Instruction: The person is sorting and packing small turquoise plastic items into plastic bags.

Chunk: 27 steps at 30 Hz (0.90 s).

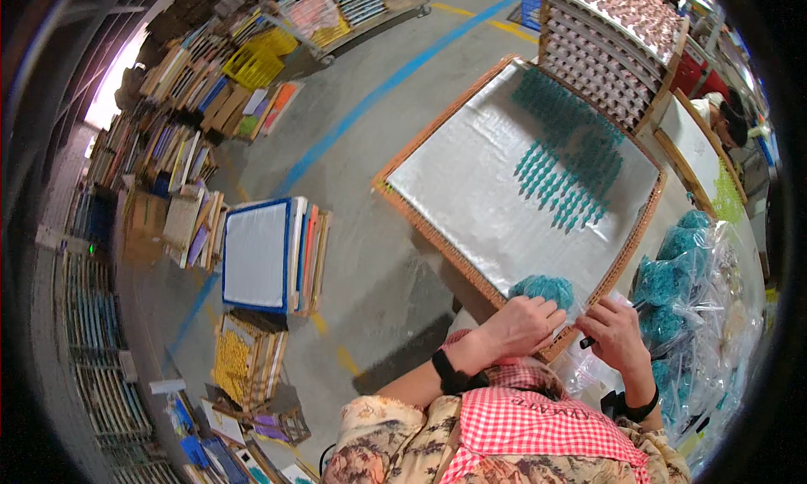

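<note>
Red-checked apron and a patterned shirt fill the nearest part of the view, just below the orange-rimmed frame. Far left of the frame, boards line a wall. Closer to it, still on its left, stand a yellow crate among more boards and, below that, a white panel with blue edges. Between these and the frame, a blue line curves over the floor. Across the frame's upper right part lie rows of small teal pieces. At its lowest corner sits a teal bundle. The left hand, fingers bent close together, touches the bundle; I cannot tell what it pinches. Over the frame's right rim, the right hand is curled narrow, a small dark thing beside its fingers; its grip is unclear. Behind the frame rises a stack of pinkish pieces. To its right are a clear bag holding teal bundles and, farther up, a co-worker.
</note>
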Tool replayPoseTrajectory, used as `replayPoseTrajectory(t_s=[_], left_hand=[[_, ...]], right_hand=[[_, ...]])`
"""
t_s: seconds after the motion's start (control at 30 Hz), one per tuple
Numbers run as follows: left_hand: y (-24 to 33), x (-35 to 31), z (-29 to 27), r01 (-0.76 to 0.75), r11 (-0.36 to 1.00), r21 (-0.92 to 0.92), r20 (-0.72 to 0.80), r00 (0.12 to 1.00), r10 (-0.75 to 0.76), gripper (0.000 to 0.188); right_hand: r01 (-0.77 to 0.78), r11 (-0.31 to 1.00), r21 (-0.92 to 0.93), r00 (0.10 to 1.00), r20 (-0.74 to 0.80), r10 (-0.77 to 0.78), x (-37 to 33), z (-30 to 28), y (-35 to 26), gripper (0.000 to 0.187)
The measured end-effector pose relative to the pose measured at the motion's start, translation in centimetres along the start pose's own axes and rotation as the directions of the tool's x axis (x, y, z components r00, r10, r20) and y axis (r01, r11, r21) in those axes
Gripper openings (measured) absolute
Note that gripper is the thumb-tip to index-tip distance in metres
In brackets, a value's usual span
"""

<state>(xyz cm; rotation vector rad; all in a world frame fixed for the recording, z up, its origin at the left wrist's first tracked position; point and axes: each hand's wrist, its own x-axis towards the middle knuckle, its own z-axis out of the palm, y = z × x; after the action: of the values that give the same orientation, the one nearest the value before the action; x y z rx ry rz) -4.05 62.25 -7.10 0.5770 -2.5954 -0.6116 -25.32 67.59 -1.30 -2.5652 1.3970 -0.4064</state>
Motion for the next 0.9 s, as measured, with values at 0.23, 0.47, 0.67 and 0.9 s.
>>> replayPoseTrajectory(t_s=[0.23,0.47,0.67,0.9], left_hand=[[1.6,-1.5,-2.9,-0.042,0.998,0.053,-0.081,0.996,0.046,0.025],[3.2,-3.9,-5.9,-0.070,0.996,0.060,0.054,0.996,0.067,0.023],[4.9,-4.2,-5.8,-0.102,0.988,0.120,0.137,0.987,0.085,0.017],[4.4,-1.9,-5.8,-0.147,0.965,0.219,0.131,0.984,0.120,0.015]], right_hand=[[0.020,0.992,-0.127,0.987,-0.157,-0.040,-0.9,-2.6,-2.7,0.019],[-0.003,0.995,-0.103,0.988,-0.155,-0.013,-5.0,-3.8,-5.3,0.010],[-0.033,0.994,-0.103,0.980,-0.198,0.012,-8.3,-2.3,-7.1,0.017],[-0.116,0.986,-0.123,0.933,-0.355,0.066,-9.5,0.3,-6.7,0.015]])
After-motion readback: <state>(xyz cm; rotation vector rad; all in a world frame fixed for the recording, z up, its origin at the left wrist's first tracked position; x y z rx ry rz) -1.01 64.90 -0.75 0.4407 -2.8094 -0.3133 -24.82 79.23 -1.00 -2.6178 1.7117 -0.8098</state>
